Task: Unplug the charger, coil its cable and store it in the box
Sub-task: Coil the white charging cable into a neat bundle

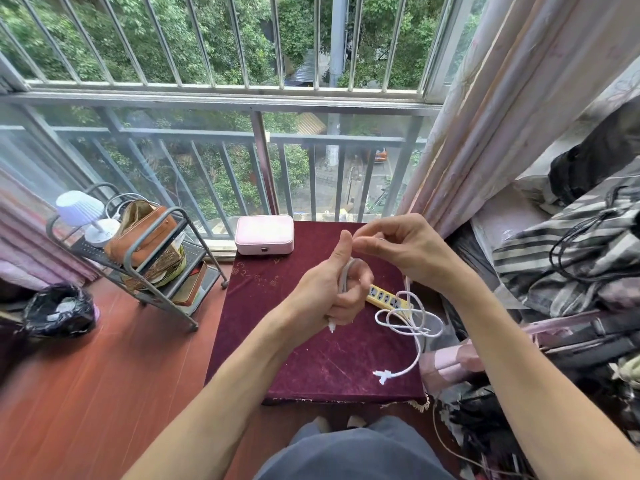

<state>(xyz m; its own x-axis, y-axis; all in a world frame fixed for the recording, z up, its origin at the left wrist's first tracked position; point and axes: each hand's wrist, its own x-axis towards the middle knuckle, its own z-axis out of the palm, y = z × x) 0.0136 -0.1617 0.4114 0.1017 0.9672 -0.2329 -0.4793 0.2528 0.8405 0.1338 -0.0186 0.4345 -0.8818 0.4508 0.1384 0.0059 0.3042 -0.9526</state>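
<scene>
Charger cable [419, 351] looks thin, light and floppy, so the loops probably spring apart unless you grab them across the bundle. Left hand [329, 292] grips the wound turns and right hand [398, 251] fingers [367, 244] seem to pinch the strand. Slack lies on the counter [311, 358] to the right, pink box [265, 233] at the far edge.

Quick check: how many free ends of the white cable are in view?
2. One end pokes out beneath the left hand, which grips the coiled white cable; the other end lies on the red tablecloth near its front right corner. More may be hidden inside the hands.
</scene>
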